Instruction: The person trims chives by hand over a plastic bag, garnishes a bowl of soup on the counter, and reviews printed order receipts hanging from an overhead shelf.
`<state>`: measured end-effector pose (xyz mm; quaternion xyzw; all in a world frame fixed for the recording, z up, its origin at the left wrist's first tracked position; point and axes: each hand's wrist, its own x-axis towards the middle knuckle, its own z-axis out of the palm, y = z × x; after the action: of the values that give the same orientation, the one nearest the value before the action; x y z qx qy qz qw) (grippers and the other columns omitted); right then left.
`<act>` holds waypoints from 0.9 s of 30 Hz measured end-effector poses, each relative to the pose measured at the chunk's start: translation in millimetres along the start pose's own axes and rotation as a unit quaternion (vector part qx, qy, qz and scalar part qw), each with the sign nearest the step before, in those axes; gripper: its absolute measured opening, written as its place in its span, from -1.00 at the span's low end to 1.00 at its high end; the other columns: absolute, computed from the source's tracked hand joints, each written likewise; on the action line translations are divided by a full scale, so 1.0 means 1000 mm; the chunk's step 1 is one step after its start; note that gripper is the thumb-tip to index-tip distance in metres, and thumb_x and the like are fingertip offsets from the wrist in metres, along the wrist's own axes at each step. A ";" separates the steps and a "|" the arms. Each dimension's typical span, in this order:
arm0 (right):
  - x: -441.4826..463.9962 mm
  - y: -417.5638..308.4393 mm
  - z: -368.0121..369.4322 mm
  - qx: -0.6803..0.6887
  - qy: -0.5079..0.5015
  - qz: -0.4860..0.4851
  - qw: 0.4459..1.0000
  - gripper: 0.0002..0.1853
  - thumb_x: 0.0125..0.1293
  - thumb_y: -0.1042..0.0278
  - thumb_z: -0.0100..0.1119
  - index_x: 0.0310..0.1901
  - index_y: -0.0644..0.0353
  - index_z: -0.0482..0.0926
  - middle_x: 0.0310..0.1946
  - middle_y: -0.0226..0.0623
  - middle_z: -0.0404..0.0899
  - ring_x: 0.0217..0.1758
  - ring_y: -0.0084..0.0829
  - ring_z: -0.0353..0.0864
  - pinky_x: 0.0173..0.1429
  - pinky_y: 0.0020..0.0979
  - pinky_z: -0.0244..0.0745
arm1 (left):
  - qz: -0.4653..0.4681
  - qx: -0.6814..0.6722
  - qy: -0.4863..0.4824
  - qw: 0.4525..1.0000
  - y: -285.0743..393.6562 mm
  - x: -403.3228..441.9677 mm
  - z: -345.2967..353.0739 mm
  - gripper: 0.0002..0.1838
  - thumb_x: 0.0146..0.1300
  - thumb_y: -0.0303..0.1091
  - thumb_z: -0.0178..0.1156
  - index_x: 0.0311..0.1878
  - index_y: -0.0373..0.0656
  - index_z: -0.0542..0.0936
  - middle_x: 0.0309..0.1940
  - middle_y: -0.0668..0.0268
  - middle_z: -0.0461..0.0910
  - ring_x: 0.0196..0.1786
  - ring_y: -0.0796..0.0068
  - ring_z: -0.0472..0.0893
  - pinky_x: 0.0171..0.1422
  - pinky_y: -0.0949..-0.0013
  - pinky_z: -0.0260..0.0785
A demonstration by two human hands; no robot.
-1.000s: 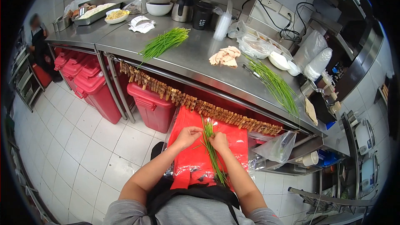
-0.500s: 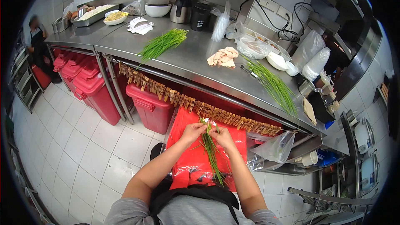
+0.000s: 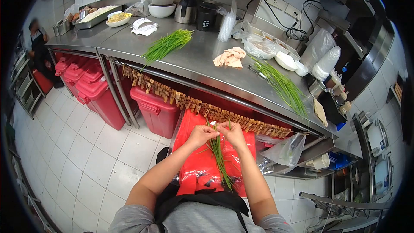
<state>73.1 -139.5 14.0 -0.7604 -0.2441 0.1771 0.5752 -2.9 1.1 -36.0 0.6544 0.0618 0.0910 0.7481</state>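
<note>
Over the red plastic bag (image 3: 194, 164) on my lap, my left hand (image 3: 202, 135) and my right hand (image 3: 232, 134) meet with fingertips pinched near the top of a small bunch of green stalks (image 3: 221, 160). The stalks hang down across the red plastic. A short green piece shows above my right hand's fingers. What exactly lies between the fingertips of either hand is too small to make out. On the steel counter (image 3: 198, 67) lie a bigger green bunch (image 3: 169, 44) at the left and another bunch (image 3: 282, 85) at the right.
A row of wooden clothespins (image 3: 202, 108) hangs along the counter's front rail. On the counter are a crumpled pink cloth (image 3: 230, 57), a thermos (image 3: 186, 8) and bowls (image 3: 162, 9). Red bins (image 3: 155, 110) stand underneath. A person (image 3: 39, 49) stands at the far left.
My hands have come together near the top of the stalks, the right hand moving up and inward, the left slightly rightward. The view has shifted slightly.
</note>
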 end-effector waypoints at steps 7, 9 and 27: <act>-0.003 -0.026 -0.016 0.046 0.063 -0.033 0.996 -0.87 0.16 0.34 0.27 -0.38 0.22 0.65 -0.62 -0.54 0.54 -0.66 -0.79 0.30 -0.58 -0.66 0.17 | 0.125 0.213 0.104 0.963 -0.017 0.004 -0.011 -0.62 0.23 -0.25 0.17 0.02 -0.31 0.51 -0.13 0.21 0.60 -0.02 0.48 0.53 0.13 0.44 0.31; -0.003 -0.026 -0.014 0.044 0.038 -0.044 0.997 -0.87 0.15 0.36 0.28 -0.37 0.24 0.65 -0.58 -0.50 0.55 -0.60 -0.75 0.38 -0.54 -0.66 0.26 | 0.228 0.231 0.080 0.942 -0.015 0.007 -0.006 -0.56 0.34 -0.18 0.01 0.16 -0.30 0.41 -0.01 0.21 0.55 0.11 0.44 0.46 0.27 0.43 0.18; -0.003 -0.053 -0.031 0.134 0.153 -0.146 0.968 -0.91 0.14 0.45 0.26 -0.43 0.28 0.61 -0.48 -0.50 0.48 -0.65 -0.72 0.31 -0.61 -0.64 0.18 | 0.030 -0.073 -0.107 0.991 0.026 -0.016 -0.002 -0.77 0.27 -0.33 0.13 -0.13 -0.28 0.60 -0.36 0.32 0.64 -0.23 0.59 0.58 -0.01 0.48 0.37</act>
<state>78.7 -154.2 73.9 -0.6505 -0.2357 0.0034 0.7220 -20.8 2.7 -11.2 0.6052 -0.0446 0.0473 0.7934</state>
